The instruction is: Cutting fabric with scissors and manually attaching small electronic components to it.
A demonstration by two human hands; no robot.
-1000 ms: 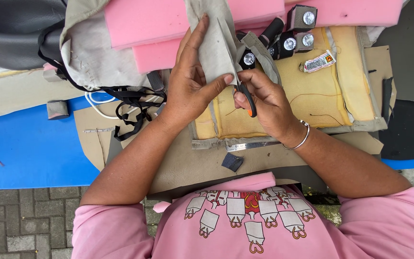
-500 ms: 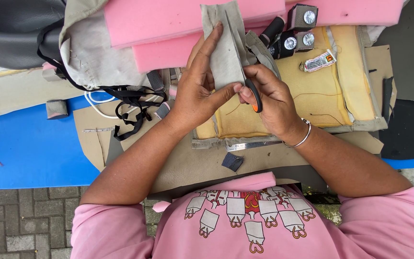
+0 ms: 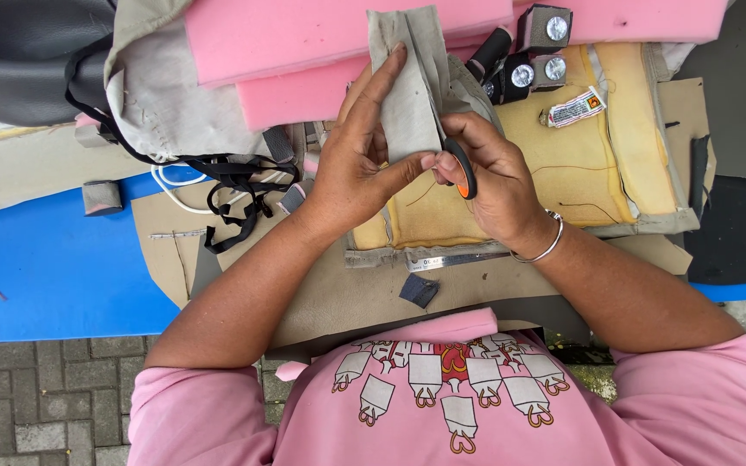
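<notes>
A folded fabric strip [image 3: 407, 86] stands between the left hand [image 3: 351, 168] and right hand [image 3: 494, 177], above the seat cushion [image 3: 563, 164]. Foam slabs [image 3: 304, 43] lie behind it. A steel ruler [image 3: 442, 257] lies along the cushion's near edge, tangled straps [image 3: 230, 185] to the left.

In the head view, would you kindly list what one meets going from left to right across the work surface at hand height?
Small grey foam block → tangled black straps → left hand → grey fabric strip → right hand with black-and-orange scissors → yellow foam cushion.
</notes>
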